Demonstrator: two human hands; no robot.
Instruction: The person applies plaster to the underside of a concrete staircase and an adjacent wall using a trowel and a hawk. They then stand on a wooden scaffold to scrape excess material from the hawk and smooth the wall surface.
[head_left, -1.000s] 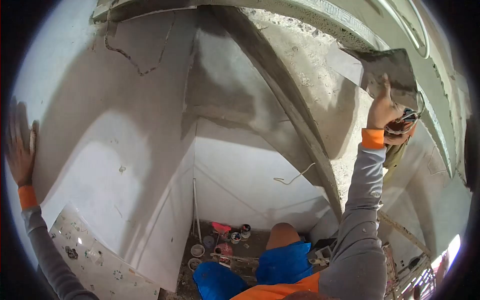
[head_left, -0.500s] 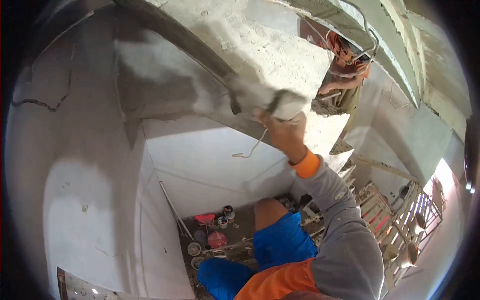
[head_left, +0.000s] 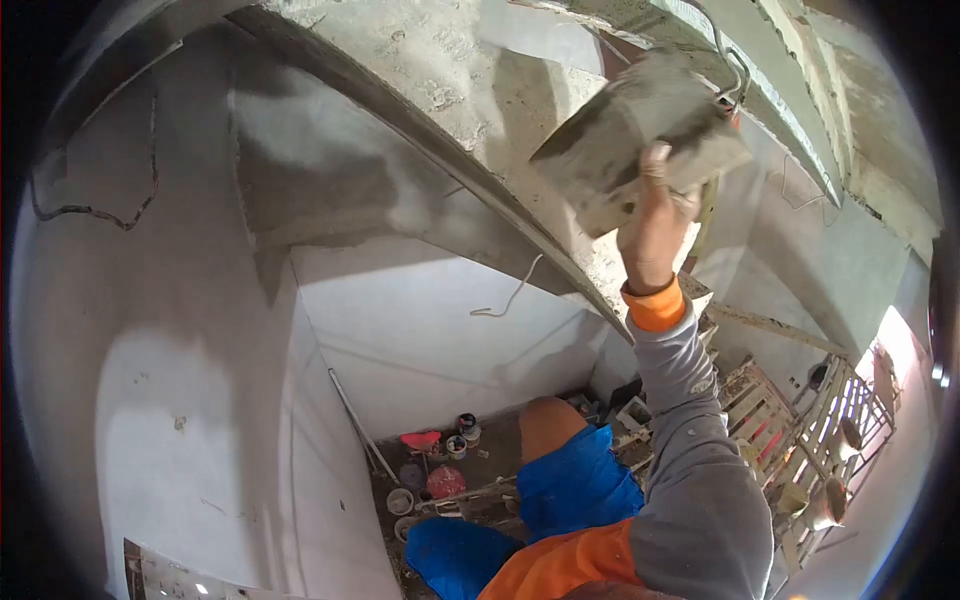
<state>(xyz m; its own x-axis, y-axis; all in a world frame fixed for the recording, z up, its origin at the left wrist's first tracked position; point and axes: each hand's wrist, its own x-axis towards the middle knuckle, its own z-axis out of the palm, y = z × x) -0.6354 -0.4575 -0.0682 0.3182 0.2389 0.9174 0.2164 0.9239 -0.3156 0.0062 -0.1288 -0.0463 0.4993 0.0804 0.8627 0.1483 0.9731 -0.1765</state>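
Observation:
My right hand (head_left: 660, 222), its thumb pointing up, is wrapped round a plastering float (head_left: 595, 150). The float is a flat, rectangular grey tool smeared with mortar, blurred by motion and tilted. It is up in front of the rough concrete slab of the staircase (head_left: 445, 85); whether it touches the surface cannot be made out. A bent wire (head_left: 512, 295) sticks out below the slab's lower edge. My left hand is out of the picture.
Far below are buckets (head_left: 400, 500), a red round object (head_left: 445, 481) and a long pole (head_left: 360, 425) against the wall. Slatted wooden racks (head_left: 765, 410) with hanging pots (head_left: 826, 503) are at lower right. A bent metal rod (head_left: 738, 70) juts out at upper right.
My right hand and the float have moved up and to the right across the slab. The float now mostly covers the other person seen earlier behind the stairs. The view has shifted slightly.

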